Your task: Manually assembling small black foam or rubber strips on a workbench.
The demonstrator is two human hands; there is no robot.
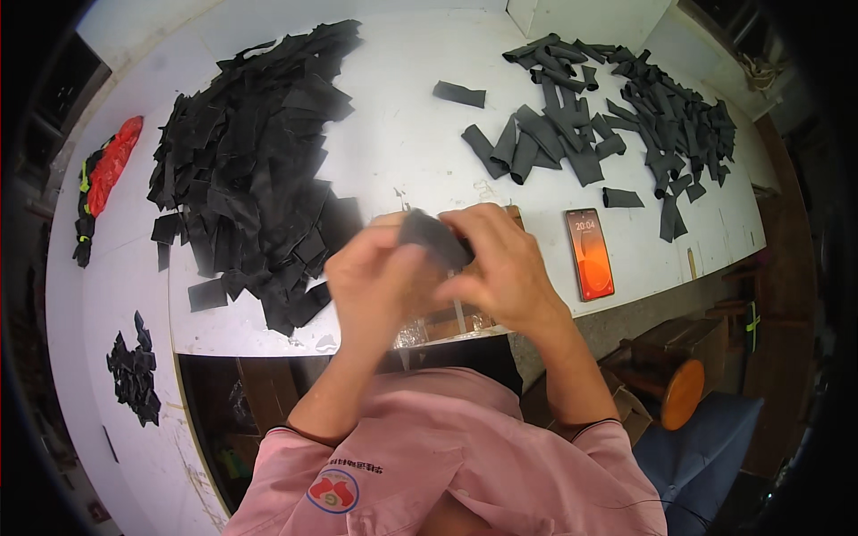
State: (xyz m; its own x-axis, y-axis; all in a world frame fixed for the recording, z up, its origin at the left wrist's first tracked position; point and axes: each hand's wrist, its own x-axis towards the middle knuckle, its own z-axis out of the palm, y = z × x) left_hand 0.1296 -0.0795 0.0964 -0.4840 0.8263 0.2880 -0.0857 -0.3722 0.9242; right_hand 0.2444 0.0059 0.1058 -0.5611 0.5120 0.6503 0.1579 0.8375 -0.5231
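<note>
While held up over the near edge of the table (402, 116), just left of the phone (590, 255), a dark strip (433, 237) was pinched between both hands. Left hand (380, 277) curled, fingers (407, 259) pressed against the strip's lower left side; right hand (505, 263) closed over its right end, fingers (474, 223) bent across the top. Strip therefore caught between the two sets of fingers, touching both, clear of the table surface. Blurred by motion, so exact fold or shape of the strip could not be told.

Judged partway through a long sorting or folding run. Far left of the phone, a large loose heap (255, 161) of flat black pieces, spread wide and untidy, seemingly not yet handled. Behind and to the right of the phone, a second pile (661, 116) of narrower, rolled or folded-looking pieces, with a smaller cluster (545, 143) straight behind the phone and a single piece (459, 94) lying apart from it. Another lone piece (622, 197) just behind the phone's right corner. If the right-hand pile was finished work, a fair share was done, yet the bigger heap suggested more than half left.

Well left of the phone, on a lower surface, a small dark scrap pile (134, 375) and a red bundle (107, 174). Under the hands, something shiny and clear (413, 333) at the table edge, too hidden to name. Right of the phone and below the table, a round wooden stool (681, 393).
</note>
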